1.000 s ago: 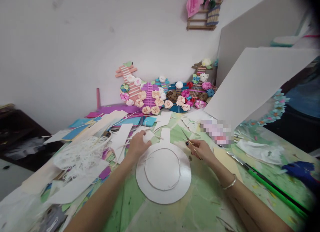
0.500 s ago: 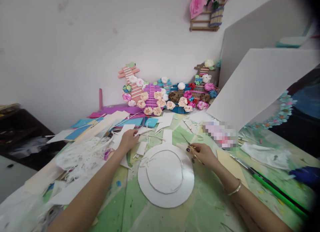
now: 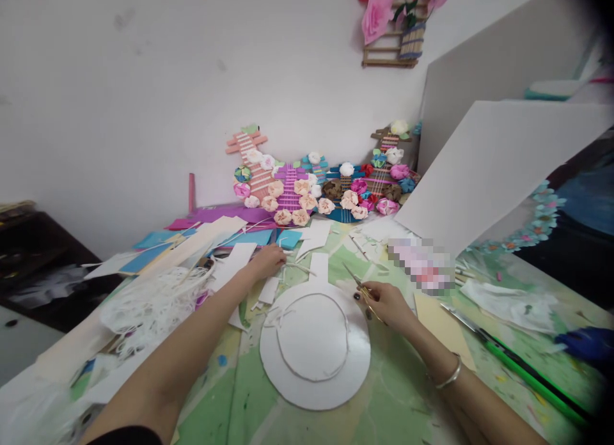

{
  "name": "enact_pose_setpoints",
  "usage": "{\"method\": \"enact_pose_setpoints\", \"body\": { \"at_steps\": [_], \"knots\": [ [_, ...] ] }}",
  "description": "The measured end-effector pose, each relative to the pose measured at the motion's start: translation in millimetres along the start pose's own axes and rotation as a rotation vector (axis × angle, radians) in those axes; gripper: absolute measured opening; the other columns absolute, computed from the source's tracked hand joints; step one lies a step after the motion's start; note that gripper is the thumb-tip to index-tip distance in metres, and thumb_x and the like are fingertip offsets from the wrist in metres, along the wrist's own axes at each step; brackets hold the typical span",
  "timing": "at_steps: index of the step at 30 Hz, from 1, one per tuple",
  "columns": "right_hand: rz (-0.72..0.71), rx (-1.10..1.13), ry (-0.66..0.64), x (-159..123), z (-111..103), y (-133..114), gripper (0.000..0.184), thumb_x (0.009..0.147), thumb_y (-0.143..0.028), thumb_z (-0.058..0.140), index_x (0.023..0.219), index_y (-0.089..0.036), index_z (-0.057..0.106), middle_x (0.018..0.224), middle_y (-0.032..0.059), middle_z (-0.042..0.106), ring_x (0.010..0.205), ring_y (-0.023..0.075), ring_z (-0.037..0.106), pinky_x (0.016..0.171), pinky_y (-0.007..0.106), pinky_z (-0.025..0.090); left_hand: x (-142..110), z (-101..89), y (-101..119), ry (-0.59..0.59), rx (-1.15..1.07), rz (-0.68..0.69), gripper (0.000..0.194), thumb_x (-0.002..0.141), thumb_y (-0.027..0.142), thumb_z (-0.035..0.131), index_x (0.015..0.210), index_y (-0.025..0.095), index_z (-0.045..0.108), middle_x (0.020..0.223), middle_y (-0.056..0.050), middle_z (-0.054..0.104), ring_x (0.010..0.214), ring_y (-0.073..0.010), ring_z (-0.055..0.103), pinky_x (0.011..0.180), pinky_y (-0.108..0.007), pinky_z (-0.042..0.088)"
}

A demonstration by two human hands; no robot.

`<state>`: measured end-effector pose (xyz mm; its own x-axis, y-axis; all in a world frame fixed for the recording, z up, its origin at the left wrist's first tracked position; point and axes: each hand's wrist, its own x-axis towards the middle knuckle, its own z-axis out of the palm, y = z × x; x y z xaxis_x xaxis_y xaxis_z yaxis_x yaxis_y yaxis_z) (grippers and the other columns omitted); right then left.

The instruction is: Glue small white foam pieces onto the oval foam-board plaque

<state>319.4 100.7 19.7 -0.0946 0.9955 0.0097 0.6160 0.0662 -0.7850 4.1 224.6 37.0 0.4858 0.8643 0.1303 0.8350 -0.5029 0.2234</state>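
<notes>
A white round board with a short neck (image 3: 314, 394) lies flat on the table. On its face sits a smaller ring of white paper cord (image 3: 314, 378), with a loose knot or tail at its left side. To the right of the neck, my right hand (image 3: 389, 303) grips small gold-handled scissors (image 3: 368, 296), their blades pointing up and left. My left hand (image 3: 267, 262) is closed, its fingers down among white cord pieces (image 3: 301, 267) left of the neck. What those fingertips hold, if anything, is too small to make out.
A tangle of white paper cord (image 3: 148, 311) lies at left. Decorated guitar-like crafts (image 3: 290, 192) lean on the wall. At right are a green utility knife (image 3: 522, 362), a cream card (image 3: 444, 323) and a large leaning white board (image 3: 499, 157). Blue paper (image 3: 252, 238) lies behind.
My left hand has moved right, closer to the board's neck and the cord pieces. My right hand keeps the scissors in nearly the same place. The view has shifted slightly.
</notes>
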Motion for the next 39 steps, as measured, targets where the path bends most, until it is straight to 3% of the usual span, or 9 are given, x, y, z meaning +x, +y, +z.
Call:
{"method": "enact_pose_setpoints", "body": {
  "at_steps": [6, 9, 13, 18, 22, 28, 34, 39],
  "knots": [
    [0.003, 0.088, -0.002, -5, -2, -7, 0.035, 0.076, -0.049, 0.054, 0.084, -0.017, 0.065, 0.061, 0.0014, 0.061, 0.05, 0.0146, 0.053, 0.049, 0.025, 0.039, -19, -11.1, 20, 0.165, -0.084, -0.144, 0.017, 0.081, 0.018, 0.042, 0.087, 0.02, 0.057, 0.075, -0.004, 0.063, 0.072, -0.019, 0.058, 0.072, -0.031, 0.041],
    [-0.021, 0.135, -0.023, -9, -3, -13, 0.036, 0.077, -0.05, 0.053, 0.082, -0.016, 0.064, 0.059, 0.0004, 0.057, 0.051, 0.0134, 0.051, 0.049, 0.024, 0.038, -36, -13.5, 37, 0.205, -0.18, -0.175, 0.016, 0.08, 0.018, 0.042, 0.087, 0.02, 0.056, 0.07, -0.002, 0.063, 0.068, -0.0173, 0.058, 0.068, -0.029, 0.042],
    [-0.052, 0.223, -0.175, -20, 3, -25, 0.044, 0.079, -0.057, 0.049, 0.073, -0.015, 0.061, 0.05, -0.0028, 0.048, 0.041, 0.009, 0.042, 0.041, 0.022, 0.033, -60, -14.8, 70, 0.247, -0.367, -0.209, 0.012, 0.082, 0.023, 0.042, 0.083, 0.019, 0.054, 0.064, 0.0, 0.063, 0.056, -0.0136, 0.058, 0.06, -0.025, 0.043],
    [-0.035, 0.421, -0.423, -36, 20, -42, 0.05, 0.078, -0.062, 0.048, 0.08, -0.014, 0.06, 0.046, -0.0051, 0.045, 0.033, 0.0068, 0.038, 0.034, 0.02, 0.031, -88, -16.7, 111, 0.199, -0.689, -0.247, 0.016, 0.081, 0.031, 0.047, 0.077, 0.018, 0.053, 0.056, 0.001, 0.062, 0.043, -0.0101, 0.054, 0.048, -0.022, 0.042],
    [-0.014, 0.486, -0.475, -43, 34, -51, 0.047, 0.078, -0.06, 0.051, 0.077, -0.014, 0.058, 0.049, -0.004, 0.048, 0.033, 0.0057, 0.039, 0.032, 0.018, 0.03, -106, -16.5, 128, 0.114, -0.926, -0.308, 0.013, 0.075, 0.03, 0.053, 0.072, 0.018, 0.052, 0.05, 0.002, 0.059, 0.039, -0.0097, 0.051, 0.043, -0.021, 0.039],
    [0.034, 0.564, -0.458, -42, 48, -52, 0.047, 0.075, -0.062, 0.054, 0.073, -0.015, 0.055, 0.041, -0.0097, 0.035, 0.029, 0.0037, 0.028, 0.028, 0.017, 0.019, -121, -7.0, 130, 0.051, -1.06, -0.348, 0.01, 0.072, 0.028, 0.055, 0.072, 0.018, 0.052, 0.051, 0.002, 0.06, 0.041, -0.0104, 0.053, 0.045, -0.022, 0.04],
    [0.071, 0.574, -0.491, -40, 53, -50, 0.044, 0.074, -0.059, 0.057, 0.071, -0.015, 0.056, 0.038, -0.0094, 0.037, 0.025, 0.0048, 0.03, 0.024, 0.018, 0.019, -128, 2.2, 120, 0.064, -1.122, -0.34, 0.018, 0.074, 0.034, 0.057, 0.077, 0.017, 0.053, 0.054, 0.0, 0.061, 0.044, -0.0104, 0.054, 0.048, -0.022, 0.041],
    [0.075, 0.569, -0.447, -40, 49, -55, 0.048, 0.076, -0.062, 0.053, 0.071, -0.014, 0.056, 0.039, -0.01, 0.034, 0.026, 0.0038, 0.028, 0.026, 0.017, 0.02, -132, 1.7, 116, 0.117, -1.124, -0.436, 0.023, 0.075, 0.039, 0.054, 0.084, 0.018, 0.049, 0.054, 0.001, 0.063, 0.036, -0.0081, 0.048, 0.04, -0.019, 0.031]
  ]
}}
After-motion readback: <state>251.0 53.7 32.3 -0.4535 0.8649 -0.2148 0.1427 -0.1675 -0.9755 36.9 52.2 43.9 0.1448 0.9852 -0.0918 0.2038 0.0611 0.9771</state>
